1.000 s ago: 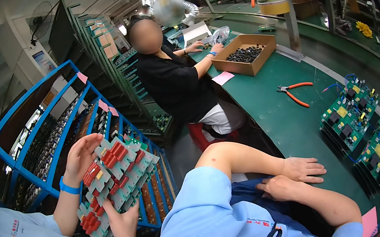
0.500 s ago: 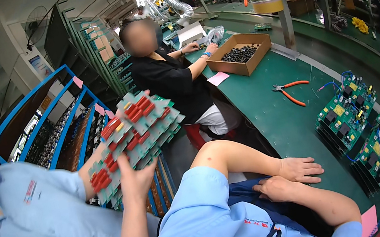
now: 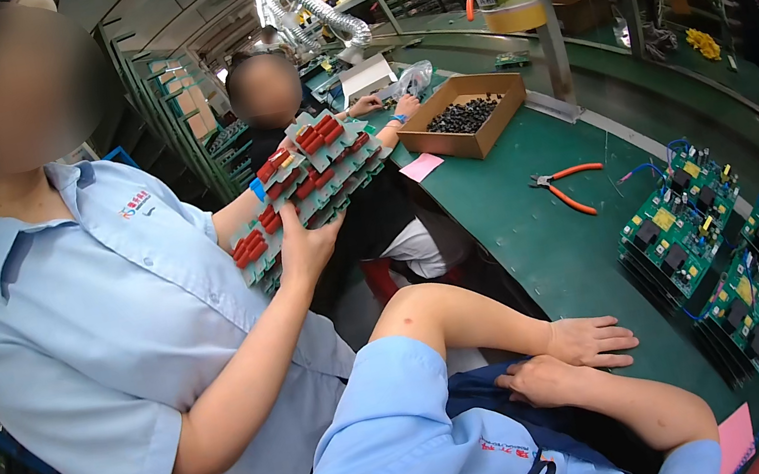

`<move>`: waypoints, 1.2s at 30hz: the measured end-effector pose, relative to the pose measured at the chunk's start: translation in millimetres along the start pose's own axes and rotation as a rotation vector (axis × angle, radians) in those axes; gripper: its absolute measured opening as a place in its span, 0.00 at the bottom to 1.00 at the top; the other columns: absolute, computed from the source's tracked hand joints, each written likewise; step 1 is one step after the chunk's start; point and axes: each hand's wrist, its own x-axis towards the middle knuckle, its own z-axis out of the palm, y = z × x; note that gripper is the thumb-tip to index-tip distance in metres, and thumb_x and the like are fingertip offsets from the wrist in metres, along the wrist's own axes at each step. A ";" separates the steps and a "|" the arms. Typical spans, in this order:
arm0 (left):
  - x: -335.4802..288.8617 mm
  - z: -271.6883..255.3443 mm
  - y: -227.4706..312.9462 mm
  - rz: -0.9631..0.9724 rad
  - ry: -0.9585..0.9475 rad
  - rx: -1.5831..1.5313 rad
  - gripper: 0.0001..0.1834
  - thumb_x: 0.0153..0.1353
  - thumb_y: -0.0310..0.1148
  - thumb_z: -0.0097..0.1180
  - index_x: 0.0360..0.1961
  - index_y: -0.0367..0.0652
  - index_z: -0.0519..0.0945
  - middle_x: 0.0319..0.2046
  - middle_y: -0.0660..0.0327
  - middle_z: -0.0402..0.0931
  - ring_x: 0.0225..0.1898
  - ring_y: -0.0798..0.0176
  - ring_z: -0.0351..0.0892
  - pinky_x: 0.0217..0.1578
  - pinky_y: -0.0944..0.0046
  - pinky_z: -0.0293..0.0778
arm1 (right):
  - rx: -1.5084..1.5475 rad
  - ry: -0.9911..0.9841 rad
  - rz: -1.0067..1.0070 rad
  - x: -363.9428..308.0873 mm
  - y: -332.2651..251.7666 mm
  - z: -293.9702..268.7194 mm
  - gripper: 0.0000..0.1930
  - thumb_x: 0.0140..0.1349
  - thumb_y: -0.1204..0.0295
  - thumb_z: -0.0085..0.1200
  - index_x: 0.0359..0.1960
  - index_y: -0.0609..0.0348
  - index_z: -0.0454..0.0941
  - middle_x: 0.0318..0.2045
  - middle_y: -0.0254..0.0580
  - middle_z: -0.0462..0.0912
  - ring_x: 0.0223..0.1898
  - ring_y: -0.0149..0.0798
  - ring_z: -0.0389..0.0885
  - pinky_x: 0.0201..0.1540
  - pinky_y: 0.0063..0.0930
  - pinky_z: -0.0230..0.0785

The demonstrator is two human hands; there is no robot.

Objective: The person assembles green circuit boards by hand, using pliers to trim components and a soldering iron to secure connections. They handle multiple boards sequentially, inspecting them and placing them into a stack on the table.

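My left hand (image 3: 593, 341) lies flat on the green tabletop (image 3: 544, 249), fingers stretched out and holding nothing. Just below that wrist, at the table's near edge, is my right hand (image 3: 539, 382), its fingers curled in; no object shows in it. To the right of my hands stand stacks of green circuit boards (image 3: 682, 224) with black, yellow and blue parts. Pliers with orange handles (image 3: 571, 190) rest on the tabletop beyond my left hand, apart from it. Neither hand touches the boards or the pliers.
At left a standing person (image 3: 132, 270) in a light blue shirt holds stacked boards with red parts (image 3: 307, 173). Another seated person (image 3: 268, 94) works beyond. A cardboard box (image 3: 511, 117) of small black parts and pink paper (image 3: 421, 167) lie on the table.
The standing person has come further into view, and their stacked boards now appear higher and further right. My hands have stayed in place.
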 end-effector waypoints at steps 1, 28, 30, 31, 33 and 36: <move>-0.4 -0.2 0.2 -0.003 -0.007 -0.002 0.23 0.52 0.36 0.41 0.50 0.41 0.61 0.52 0.46 0.57 0.53 0.49 0.60 0.48 0.50 0.58 | -0.001 0.003 -0.003 0.4 0.1 0.5 0.15 0.52 0.67 0.47 0.41 0.59 0.68 0.29 0.48 0.74 0.32 0.47 0.75 0.35 0.36 0.67; -2.0 -1.7 0.2 -0.010 -0.018 -0.008 0.24 0.51 0.35 0.40 0.51 0.41 0.60 0.52 0.46 0.56 0.53 0.50 0.59 0.49 0.50 0.58 | 0.024 0.027 -0.005 0.7 -5.0 -7.6 0.12 0.52 0.70 0.46 0.38 0.61 0.70 0.29 0.49 0.75 0.31 0.46 0.76 0.34 0.35 0.68; -1.9 -3.3 0.7 -0.015 -0.031 -0.016 0.24 0.51 0.36 0.40 0.51 0.41 0.59 0.52 0.46 0.56 0.53 0.50 0.59 0.49 0.50 0.58 | 0.023 0.041 -0.020 2.5 -3.4 -5.2 0.12 0.52 0.70 0.46 0.38 0.61 0.70 0.29 0.49 0.75 0.31 0.46 0.76 0.34 0.34 0.68; -1.0 -4.6 0.7 -0.018 -0.038 -0.017 0.25 0.51 0.36 0.40 0.51 0.41 0.59 0.53 0.46 0.56 0.53 0.50 0.59 0.49 0.50 0.58 | 0.027 0.048 -0.021 2.3 -3.2 -5.0 0.12 0.52 0.70 0.46 0.38 0.61 0.70 0.29 0.49 0.75 0.30 0.46 0.76 0.34 0.34 0.68; 0.7 -7.7 1.3 -0.019 -0.039 -0.013 0.24 0.51 0.36 0.41 0.51 0.41 0.60 0.52 0.47 0.57 0.53 0.50 0.59 0.49 0.50 0.58 | 0.034 0.064 -0.026 2.3 -3.8 -5.0 0.12 0.51 0.71 0.46 0.37 0.61 0.70 0.29 0.49 0.75 0.30 0.46 0.76 0.33 0.34 0.68; 1.9 -3.0 -0.5 -0.017 -0.026 -0.032 0.24 0.50 0.36 0.41 0.50 0.41 0.61 0.52 0.47 0.57 0.53 0.50 0.59 0.49 0.50 0.58 | 0.031 0.082 -0.036 1.7 -0.8 -3.3 0.12 0.50 0.72 0.46 0.37 0.62 0.70 0.28 0.49 0.75 0.29 0.46 0.76 0.32 0.34 0.69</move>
